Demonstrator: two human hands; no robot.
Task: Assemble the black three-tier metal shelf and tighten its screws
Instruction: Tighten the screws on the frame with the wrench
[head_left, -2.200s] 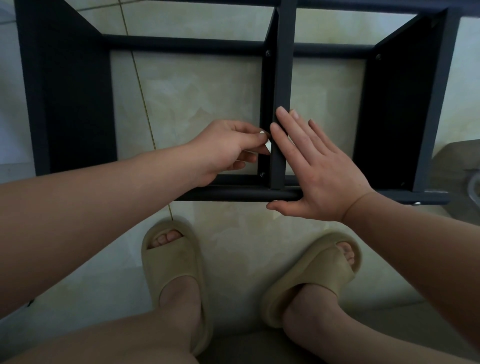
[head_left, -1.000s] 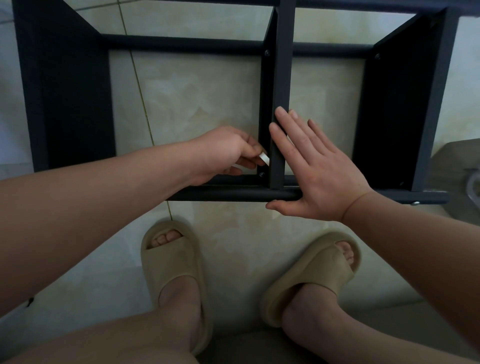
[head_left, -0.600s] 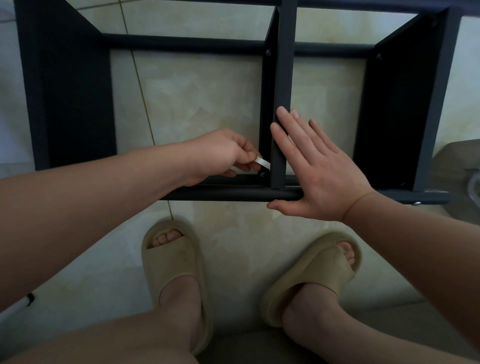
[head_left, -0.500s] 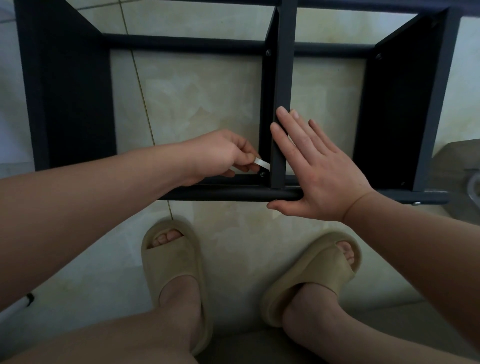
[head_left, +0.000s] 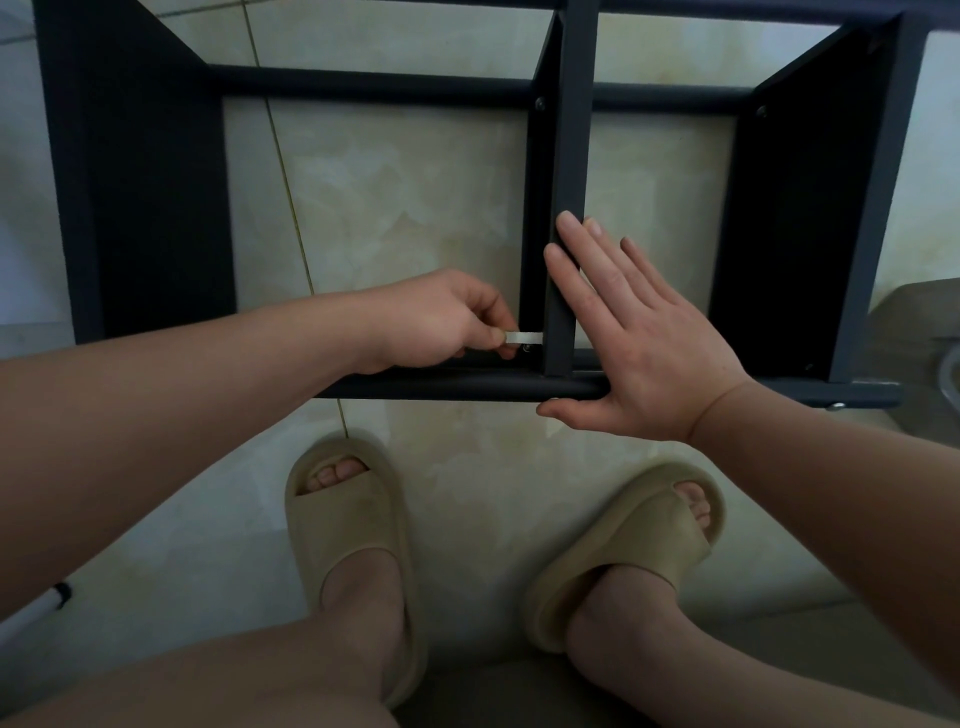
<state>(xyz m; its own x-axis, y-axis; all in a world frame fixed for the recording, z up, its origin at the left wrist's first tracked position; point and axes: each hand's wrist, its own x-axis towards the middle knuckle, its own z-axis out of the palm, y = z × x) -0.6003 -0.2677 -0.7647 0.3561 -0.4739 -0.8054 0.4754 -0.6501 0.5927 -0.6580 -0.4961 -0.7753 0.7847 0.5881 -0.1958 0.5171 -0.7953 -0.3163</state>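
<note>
The black metal shelf (head_left: 569, 130) lies on its side on the tiled floor, its three panels standing edge-up between round black rails. My left hand (head_left: 441, 322) pinches a small silvery flat wrench (head_left: 523, 338), whose tip sits at a screw (head_left: 527, 348) where the middle panel meets the near rail (head_left: 457, 387). My right hand (head_left: 634, 338) lies flat with straight fingers against the middle panel's right side, thumb under the near rail.
My two feet in beige slides, left (head_left: 348, 530) and right (head_left: 631, 545), stand on the floor just below the near rail. A white stick with a black tip (head_left: 36, 610) lies at the lower left. A grey object (head_left: 935, 338) sits at the right edge.
My left hand has dropped from partway up the middle panel to the near rail, and the wrench has swung from tilted to level. My right hand has stayed put.
</note>
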